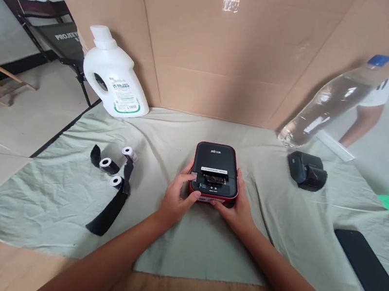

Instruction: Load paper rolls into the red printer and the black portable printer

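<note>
A small black portable label printer (216, 159) with red edges lies at the middle of the cloth. A white strip label sits above its slot, where crumpled dark material shows. My left hand (177, 194) is closed around its left side, thumb at the front edge and a finger on the top corner. From the right, my right hand (240, 207) grips the other side, thumb under the front edge. To the left are several small rolls (109, 165) of black and pale tape, one with a long black strip (108, 213) unrolled towards me.
A white detergent jug (116, 79) leans at the back left against a cardboard panel (232, 48). At the right stand a blue-capped clear bottle (328, 105), a black boxy device (306, 170) and a dark phone (370, 271). Another person's arm (364, 123) shows behind the bottle.
</note>
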### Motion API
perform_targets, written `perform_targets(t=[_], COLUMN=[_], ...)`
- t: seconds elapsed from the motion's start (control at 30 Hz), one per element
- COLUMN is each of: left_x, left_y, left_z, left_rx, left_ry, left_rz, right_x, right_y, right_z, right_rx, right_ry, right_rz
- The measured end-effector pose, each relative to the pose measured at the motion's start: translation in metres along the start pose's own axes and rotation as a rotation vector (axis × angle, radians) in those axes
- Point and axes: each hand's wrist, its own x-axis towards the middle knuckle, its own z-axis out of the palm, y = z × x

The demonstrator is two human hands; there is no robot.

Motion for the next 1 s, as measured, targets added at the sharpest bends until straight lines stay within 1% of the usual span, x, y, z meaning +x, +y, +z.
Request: perform_targets(t=[0.1,0.23,0.3,0.37,0.53,0.73,0.87,1.0], left_x=[0.001,0.003,0.004,0.005,0.012,0.009,0.005,0.005], left_y=[0.003,0.009,0.012,0.014,0.012,0.006,0.005,0.007], left_z=[-0.001,-0.005,-0.007,-0.008,-0.010,-0.010,-0.009,-0.010], left_rx=[0.093,0.322,0.387,0.372,0.238,0.206,0.211,0.208], left_ry=[0.021,0.093,0.098,0.086,0.061,0.051,0.056,0.064], left_rz=[0.064,0.273,0.336,0.320,0.242,0.265,0.274,0.288], right_x=[-0.001,-0.001,-0.001,0.000,0.001,0.006,0.003,0.006], right_y=[0.001,0.002,0.002,0.002,0.000,-0.002,-0.002,-0.007], right_z=[-0.001,-0.001,0.000,0.000,-0.001,-0.002,-0.001,-0.012], right_rx=[-0.002,-0.004,-0.004,-0.002,0.012,0.038,0.024,0.004], right_ry=[-0.001,0.001,0.000,0.001,0.007,0.022,0.029,0.022], right_rz=[0.009,-0.007,-0.021,-0.032,-0.041,-0.043,-0.040,-0.069])
